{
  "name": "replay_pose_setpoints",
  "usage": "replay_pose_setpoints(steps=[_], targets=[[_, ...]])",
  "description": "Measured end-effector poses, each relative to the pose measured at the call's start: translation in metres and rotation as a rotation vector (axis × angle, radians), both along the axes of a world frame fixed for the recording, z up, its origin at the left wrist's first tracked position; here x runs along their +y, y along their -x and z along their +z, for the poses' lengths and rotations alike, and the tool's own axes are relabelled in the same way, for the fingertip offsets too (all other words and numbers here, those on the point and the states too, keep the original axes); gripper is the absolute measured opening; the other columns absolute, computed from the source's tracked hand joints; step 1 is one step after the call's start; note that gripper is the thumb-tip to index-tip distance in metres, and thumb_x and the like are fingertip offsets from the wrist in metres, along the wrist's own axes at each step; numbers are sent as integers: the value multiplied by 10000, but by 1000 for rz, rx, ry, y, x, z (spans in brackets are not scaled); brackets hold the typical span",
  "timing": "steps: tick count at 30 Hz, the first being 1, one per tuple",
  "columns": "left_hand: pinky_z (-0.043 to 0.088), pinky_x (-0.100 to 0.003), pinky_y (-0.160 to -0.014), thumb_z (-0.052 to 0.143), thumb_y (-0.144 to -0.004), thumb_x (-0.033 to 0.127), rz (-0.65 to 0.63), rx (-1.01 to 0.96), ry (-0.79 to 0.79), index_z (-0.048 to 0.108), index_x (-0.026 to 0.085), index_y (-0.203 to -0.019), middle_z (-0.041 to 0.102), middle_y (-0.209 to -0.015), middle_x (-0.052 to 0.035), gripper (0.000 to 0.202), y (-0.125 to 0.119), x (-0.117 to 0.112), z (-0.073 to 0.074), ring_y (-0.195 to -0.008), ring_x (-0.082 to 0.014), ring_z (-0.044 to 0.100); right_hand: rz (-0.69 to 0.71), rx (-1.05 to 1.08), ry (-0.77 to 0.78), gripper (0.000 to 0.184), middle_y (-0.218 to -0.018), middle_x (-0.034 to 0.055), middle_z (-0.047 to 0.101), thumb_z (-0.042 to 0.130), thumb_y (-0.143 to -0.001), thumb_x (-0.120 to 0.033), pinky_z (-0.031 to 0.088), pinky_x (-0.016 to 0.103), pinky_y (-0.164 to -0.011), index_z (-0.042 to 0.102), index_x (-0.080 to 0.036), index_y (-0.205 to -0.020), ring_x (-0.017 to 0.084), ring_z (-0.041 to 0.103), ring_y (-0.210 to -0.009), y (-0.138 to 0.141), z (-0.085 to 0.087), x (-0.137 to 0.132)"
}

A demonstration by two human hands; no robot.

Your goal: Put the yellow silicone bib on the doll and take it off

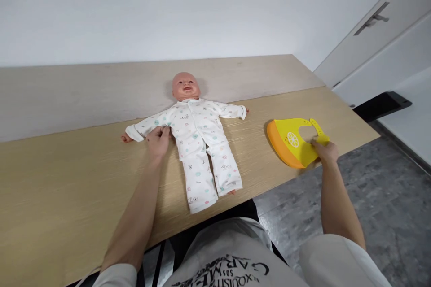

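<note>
A baby doll [195, 130] in white printed pyjamas lies face up on the table, arms spread and head towards the wall. My left hand [158, 141] is closed at the doll's sleeve near the armpit; its fingertips seem to pinch the cloth, though the grip is partly hidden. To the right, a yellow silicone bib [303, 148] with an orange pocket and a white citrus print lies near the table's front edge. My right hand [326, 150] grips the bib by its neck side, thumb on top and fingers underneath.
The wooden table [84, 188] meets a pale wall [151, 13] at the back. Its right end is near a door with a metal handle [373, 19]. A dark flat object [382, 106] stands beyond that end, above the grey floor [387, 206].
</note>
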State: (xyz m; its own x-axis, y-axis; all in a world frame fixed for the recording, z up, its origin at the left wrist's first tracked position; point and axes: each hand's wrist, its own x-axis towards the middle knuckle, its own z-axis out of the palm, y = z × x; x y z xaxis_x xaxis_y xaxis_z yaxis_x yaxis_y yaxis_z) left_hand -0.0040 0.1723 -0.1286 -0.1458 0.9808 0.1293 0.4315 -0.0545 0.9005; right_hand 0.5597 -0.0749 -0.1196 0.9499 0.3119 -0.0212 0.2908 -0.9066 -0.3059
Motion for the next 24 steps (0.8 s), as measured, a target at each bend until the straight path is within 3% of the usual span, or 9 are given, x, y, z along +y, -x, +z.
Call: replay_pose_setpoints(steps=[2, 5, 14, 20, 24], targets=[[383, -290, -636, 532, -817, 267, -8, 7, -1, 483, 209, -540, 514, -551, 20, 288, 1, 0, -1, -582, -155, 476, -71, -69, -10, 441, -980, 218, 659, 585, -820, -469, 528, 414, -784, 632, -92, -1044, 340, 655, -941, 13, -3, -1], [371, -292, -625, 533, -827, 294, -12, 27, -6, 482, 209, -541, 500, -543, 22, 303, 2, 1, -3, -577, -156, 475, -86, -173, -64, 361, -1038, 231, 652, 507, -856, -370, 507, 417, -835, 608, -98, -1071, 340, 640, -981, 27, -9, -3], [376, -293, -611, 537, -809, 273, -22, 53, -8, 436, 213, -542, 441, -529, 22, 291, -1, -3, 1, -572, -157, 445, -116, -249, -77, 276, -867, 149, 636, 571, -824, -296, 428, 336, -751, 635, -95, -1002, 254, 592, -797, 28, -15, -3], [444, -294, -740, 515, -788, 320, 73, 133, -65, 525, 214, -728, 584, -733, 0, 122, 3, 2, -14, -727, -177, 549, -116, -252, -89, 284, -842, 149, 619, 600, -813, -276, 397, 343, -742, 652, -77, -1008, 251, 567, -779, 33, -13, -2], [467, -311, -815, 488, -770, 304, 46, 147, -97, 571, 206, -809, 637, -844, -36, 134, 7, 7, -21, -822, -196, 588, -132, -234, -92, 274, -786, 125, 590, 616, -800, -265, 381, 337, -728, 655, -83, -1001, 241, 548, -743, 34, -11, -1]])
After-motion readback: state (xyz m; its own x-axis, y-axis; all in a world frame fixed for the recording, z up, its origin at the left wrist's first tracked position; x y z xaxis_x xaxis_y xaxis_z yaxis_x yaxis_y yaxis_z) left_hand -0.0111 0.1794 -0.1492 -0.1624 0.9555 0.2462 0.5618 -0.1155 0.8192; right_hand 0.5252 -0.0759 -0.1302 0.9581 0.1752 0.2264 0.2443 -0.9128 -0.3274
